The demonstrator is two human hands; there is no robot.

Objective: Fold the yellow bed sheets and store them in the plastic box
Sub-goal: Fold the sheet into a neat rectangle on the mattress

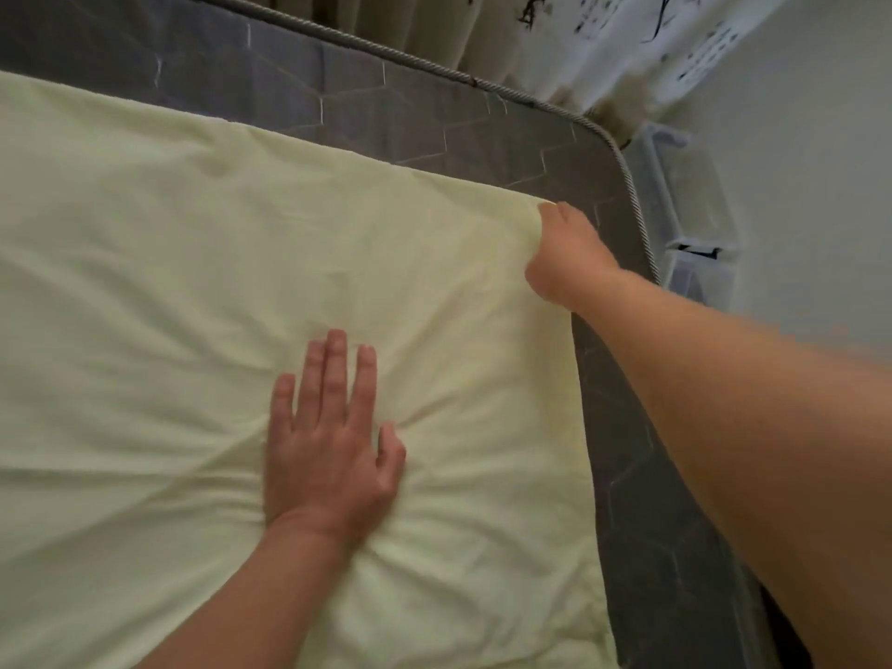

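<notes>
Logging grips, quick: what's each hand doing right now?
Left hand: open, pressing flat on the yellow sheet.
Right hand: gripping the sheet's far corner.

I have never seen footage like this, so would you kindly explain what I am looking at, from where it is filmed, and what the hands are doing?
There is no machine here: a person wears a camera on the head, looking down at their own hands. A pale yellow sheet lies spread over a grey mattress. The left hand presses flat on the sheet, fingers straight. The right hand pinches the sheet's far corner. Beside the bed stands a clear plastic box, in front of a curtain.
</notes>
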